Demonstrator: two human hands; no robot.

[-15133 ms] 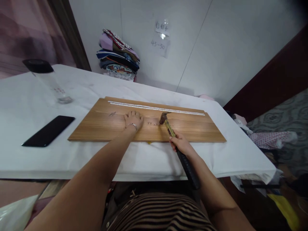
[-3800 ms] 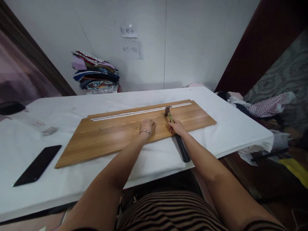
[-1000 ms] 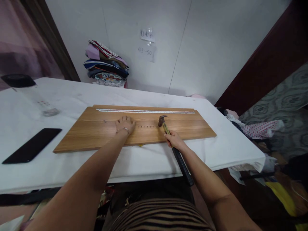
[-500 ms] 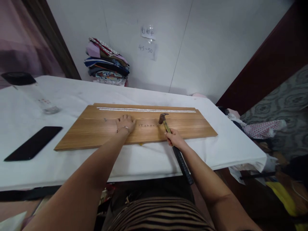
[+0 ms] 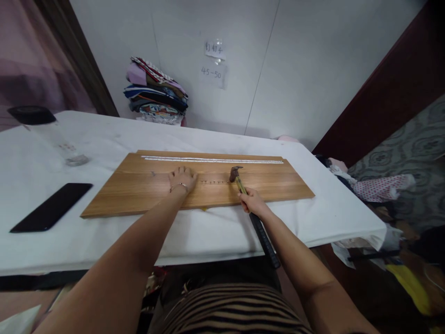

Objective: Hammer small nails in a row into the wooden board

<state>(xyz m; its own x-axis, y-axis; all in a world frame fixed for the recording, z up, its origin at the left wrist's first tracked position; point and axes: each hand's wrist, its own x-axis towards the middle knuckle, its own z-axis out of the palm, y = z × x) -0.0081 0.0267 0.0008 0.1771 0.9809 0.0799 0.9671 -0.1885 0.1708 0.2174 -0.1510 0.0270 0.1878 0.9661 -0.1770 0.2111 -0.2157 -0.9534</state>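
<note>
A wooden board [image 5: 139,190] lies flat on the white-covered table, with two thin white strips [image 5: 212,160] along its far side. My left hand [image 5: 182,178] rests palm down on the board, fingers spread, left of a short row of nails [image 5: 213,182] standing in the wood. In my right hand [image 5: 251,201] is a claw hammer [image 5: 238,178], gripped partway up the handle. Its rusty head is at the right end of the nail row; whether it touches a nail I cannot tell. The black grip end of the handle sticks out toward my body.
A black phone-like slab [image 5: 52,207] lies left of the board. Behind it a clear bottle with a dark lid [image 5: 32,115] stands near the table's left end. Folded fabrics [image 5: 156,93] are stacked against the wall at the back. Cloths [image 5: 378,186] hang past the right edge.
The view has shifted very slightly. Both hands and the hammer keep nearly the same place over the board.
</note>
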